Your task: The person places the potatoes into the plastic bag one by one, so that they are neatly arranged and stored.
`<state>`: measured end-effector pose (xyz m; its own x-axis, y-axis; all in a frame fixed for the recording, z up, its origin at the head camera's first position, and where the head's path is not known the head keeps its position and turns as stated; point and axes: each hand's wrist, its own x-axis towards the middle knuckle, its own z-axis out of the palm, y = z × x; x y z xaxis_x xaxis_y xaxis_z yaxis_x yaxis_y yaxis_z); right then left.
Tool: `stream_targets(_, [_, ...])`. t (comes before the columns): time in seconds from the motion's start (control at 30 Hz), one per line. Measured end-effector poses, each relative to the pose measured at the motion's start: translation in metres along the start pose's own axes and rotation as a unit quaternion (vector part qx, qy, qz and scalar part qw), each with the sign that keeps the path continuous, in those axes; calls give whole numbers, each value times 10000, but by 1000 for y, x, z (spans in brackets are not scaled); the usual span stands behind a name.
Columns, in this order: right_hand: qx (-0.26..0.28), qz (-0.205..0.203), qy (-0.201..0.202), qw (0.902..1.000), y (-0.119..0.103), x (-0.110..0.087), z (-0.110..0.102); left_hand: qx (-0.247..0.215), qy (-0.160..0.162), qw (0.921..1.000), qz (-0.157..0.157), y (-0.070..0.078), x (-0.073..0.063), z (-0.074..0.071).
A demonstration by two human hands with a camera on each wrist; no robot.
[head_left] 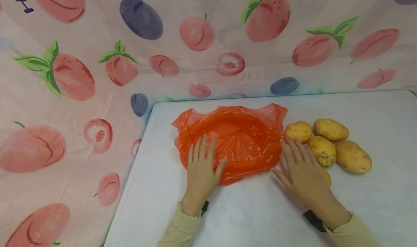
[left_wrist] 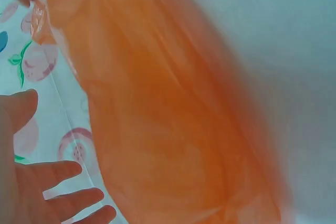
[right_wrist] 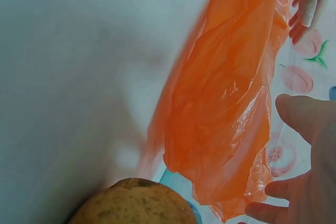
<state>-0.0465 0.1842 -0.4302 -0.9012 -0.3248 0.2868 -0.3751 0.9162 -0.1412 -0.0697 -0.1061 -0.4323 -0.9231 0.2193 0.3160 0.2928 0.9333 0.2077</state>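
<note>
An orange-red plastic bag (head_left: 234,142) lies spread on the white table, its mouth facing up and its rim rolled into a ring. My left hand (head_left: 202,171) is over the bag's near left side with fingers straight and nothing held. In the left wrist view the bag (left_wrist: 152,108) fills the middle, beside the spread fingers. My right hand (head_left: 303,167) hovers at the bag's right edge, fingers extended, partly covering a potato (head_left: 326,176). Several other potatoes (head_left: 353,156) sit in a group just right of it. One potato (right_wrist: 134,205) shows low in the right wrist view.
A white table (head_left: 247,218) carries everything. Behind it and along its left side hangs a pink fruit-printed sheet (head_left: 195,62). The table's left edge runs a short way from the bag.
</note>
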Motion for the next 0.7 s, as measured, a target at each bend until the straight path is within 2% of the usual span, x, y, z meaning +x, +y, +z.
stream_targets(0.17, [40,104,-134,9998,2,-1,-1,-50,42,9999,-141,-4,4,-4])
stream_targets(0.47, [103,-22,50,9999,8,-4,-2,-150,248,9989,-367,-13,8,-9])
stream_targets(0.7, [154,84,-87,9998,10,-6,-4,-243,379,9976,-519,-19,9,-11])
